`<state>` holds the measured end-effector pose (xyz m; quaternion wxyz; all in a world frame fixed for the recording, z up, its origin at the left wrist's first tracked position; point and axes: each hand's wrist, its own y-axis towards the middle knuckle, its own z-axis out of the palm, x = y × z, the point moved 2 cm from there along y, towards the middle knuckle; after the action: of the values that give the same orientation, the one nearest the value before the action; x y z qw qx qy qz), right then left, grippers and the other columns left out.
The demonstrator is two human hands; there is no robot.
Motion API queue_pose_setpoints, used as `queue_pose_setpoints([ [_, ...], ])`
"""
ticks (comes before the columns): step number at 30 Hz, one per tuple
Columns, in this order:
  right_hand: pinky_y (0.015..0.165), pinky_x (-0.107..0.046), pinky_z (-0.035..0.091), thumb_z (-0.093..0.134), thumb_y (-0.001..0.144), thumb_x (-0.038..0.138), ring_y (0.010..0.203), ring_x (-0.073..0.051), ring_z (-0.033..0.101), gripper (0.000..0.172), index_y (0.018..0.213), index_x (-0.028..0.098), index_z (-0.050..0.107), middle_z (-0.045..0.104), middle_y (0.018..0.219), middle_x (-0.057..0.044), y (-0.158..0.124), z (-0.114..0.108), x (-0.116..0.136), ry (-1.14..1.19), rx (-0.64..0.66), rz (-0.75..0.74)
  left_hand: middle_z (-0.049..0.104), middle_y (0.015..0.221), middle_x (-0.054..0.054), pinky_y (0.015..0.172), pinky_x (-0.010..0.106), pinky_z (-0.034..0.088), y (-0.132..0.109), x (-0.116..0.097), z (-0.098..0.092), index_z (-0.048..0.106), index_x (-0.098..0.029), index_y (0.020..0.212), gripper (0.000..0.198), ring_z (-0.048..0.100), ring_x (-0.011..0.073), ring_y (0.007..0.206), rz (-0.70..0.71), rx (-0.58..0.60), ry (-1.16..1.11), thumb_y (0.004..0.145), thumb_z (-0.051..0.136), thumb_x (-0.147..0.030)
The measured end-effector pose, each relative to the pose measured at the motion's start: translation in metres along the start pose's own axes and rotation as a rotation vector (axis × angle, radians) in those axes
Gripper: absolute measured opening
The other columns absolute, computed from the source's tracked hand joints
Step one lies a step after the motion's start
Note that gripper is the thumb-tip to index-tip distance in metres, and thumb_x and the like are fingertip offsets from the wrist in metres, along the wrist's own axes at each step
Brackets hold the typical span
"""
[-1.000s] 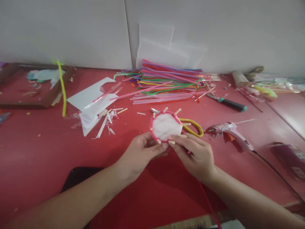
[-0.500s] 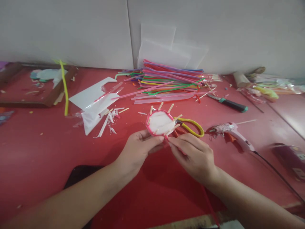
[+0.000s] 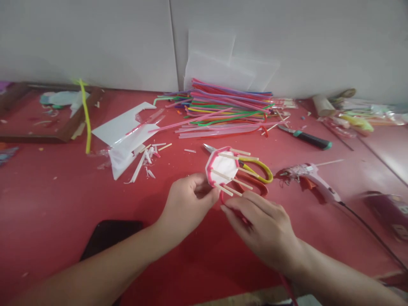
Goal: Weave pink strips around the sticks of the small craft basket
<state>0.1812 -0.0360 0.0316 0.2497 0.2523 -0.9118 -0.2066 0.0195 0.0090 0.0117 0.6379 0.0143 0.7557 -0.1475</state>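
A small white many-sided base [image 3: 219, 166] is tilted on edge over the table, with several thin wooden sticks [image 3: 244, 172] standing out of it toward the right. A pink pipe cleaner [image 3: 209, 168] runs round the sticks along its rim. My left hand [image 3: 191, 197] pinches the base's lower left edge between thumb and fingers. Just below the base, my right hand [image 3: 259, 221] has its fingers closed on the loose end of the pink pipe cleaner, which trails down past the wrist. Scissors [image 3: 263, 170] with yellow and orange handles lie behind the base, partly covered.
A pile of coloured pipe cleaners [image 3: 229, 102] lies at the back. To the right are a cutter knife [image 3: 312, 140] and a glue gun [image 3: 315, 176] with its cord. White board scraps [image 3: 124, 127], a tray [image 3: 38, 138] and a dark phone-like slab [image 3: 110, 233] are on the left.
My left hand has turned the base so its sticks swing from pointing up to pointing right. My right hand has moved slightly down and away, and more of the scissors shows.
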Motion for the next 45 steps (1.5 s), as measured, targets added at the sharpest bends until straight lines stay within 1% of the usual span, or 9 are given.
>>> queue_pose_setpoints([
  [5,0.055,-0.025,0.046,0.065,0.088,0.012,0.055,-0.011,0.064,0.010,0.089,0.018,0.072,0.072,0.069,0.001,0.002,-0.014,0.002,-0.126,-0.134,-0.078,0.079,0.088,0.002,0.072,0.030,0.056,-0.003,-0.003,-0.001,0.073,-0.020,0.087,0.013,0.075,0.0235,0.085,0.070,-0.048,0.102,0.078,0.064,-0.022],
  [8,0.055,-0.022,0.049,0.067,0.085,0.014,0.056,-0.011,0.066,0.008,0.083,0.019,0.073,0.073,0.068,0.001,0.008,-0.018,-0.004,-0.010,-0.159,0.051,0.080,0.090,0.001,0.074,0.030,0.056,-0.003,-0.003,-0.001,0.074,-0.022,0.092,0.017,0.074,0.0227,0.085,0.124,-0.036,0.178,0.079,0.064,-0.022],
  [12,0.053,-0.020,0.052,0.070,0.082,0.019,0.060,-0.012,0.068,0.007,0.077,0.023,0.073,0.074,0.070,0.003,0.015,-0.017,-0.018,0.292,0.061,0.340,0.079,0.089,0.002,0.076,0.030,0.054,-0.002,-0.004,-0.003,0.075,-0.023,0.091,0.017,0.074,0.0228,0.084,0.160,-0.009,0.295,0.080,0.062,-0.020],
  [14,0.055,-0.020,0.053,0.071,0.081,0.020,0.062,-0.012,0.070,0.007,0.077,0.024,0.075,0.075,0.072,0.003,0.016,-0.016,-0.024,0.333,0.142,0.391,0.079,0.084,0.003,0.074,0.030,0.053,-0.001,-0.005,-0.004,0.074,-0.022,0.087,0.017,0.074,0.0235,0.081,0.181,-0.014,0.353,0.079,0.061,-0.017],
  [19,0.058,-0.023,0.051,0.068,0.086,0.022,0.066,-0.013,0.071,0.008,0.084,0.023,0.077,0.076,0.077,0.001,0.010,-0.017,-0.029,0.094,0.041,0.202,0.078,0.079,0.005,0.071,0.030,0.052,-0.001,-0.003,-0.003,0.072,-0.021,0.081,0.015,0.073,0.0240,0.077,0.186,0.010,0.387,0.076,0.060,-0.013],
  [25,0.068,-0.026,0.048,0.068,0.088,0.022,0.068,-0.013,0.066,0.009,0.081,0.021,0.073,0.074,0.076,0.001,0.006,-0.013,-0.025,-0.076,-0.006,0.010,0.079,0.090,0.006,0.073,0.030,0.054,0.001,0.004,0.002,0.072,-0.020,0.088,0.012,0.074,0.0236,0.084,0.055,0.161,0.142,0.081,0.063,-0.022],
  [32,0.060,-0.028,0.043,0.069,0.087,0.030,0.062,-0.015,0.061,0.021,0.068,0.020,0.069,0.068,0.065,-0.001,0.008,-0.010,-0.028,-0.155,-0.010,0.025,0.079,0.095,0.006,0.078,0.032,0.055,-0.001,0.002,0.006,0.073,-0.020,0.091,0.016,0.074,0.0233,0.088,-0.008,0.269,0.046,0.079,0.064,-0.017],
  [38,0.065,-0.030,0.043,0.072,0.085,0.034,0.061,-0.015,0.059,0.022,0.067,0.021,0.068,0.068,0.064,0.000,0.007,-0.011,-0.029,-0.128,-0.025,0.035,0.078,0.097,0.008,0.082,0.034,0.055,-0.001,0.002,0.009,0.072,-0.018,0.091,0.014,0.073,0.0240,0.092,-0.054,0.306,-0.047,0.079,0.065,-0.017],
  [45,0.065,-0.033,0.038,0.072,0.085,0.033,0.061,-0.016,0.054,0.025,0.064,0.020,0.065,0.062,0.058,0.001,0.010,-0.012,-0.027,-0.152,-0.041,0.027,0.078,0.090,0.006,0.075,0.033,0.055,-0.004,0.001,0.010,0.072,-0.019,0.091,0.015,0.073,0.0237,0.084,0.004,0.215,0.055,0.077,0.065,-0.019],
])
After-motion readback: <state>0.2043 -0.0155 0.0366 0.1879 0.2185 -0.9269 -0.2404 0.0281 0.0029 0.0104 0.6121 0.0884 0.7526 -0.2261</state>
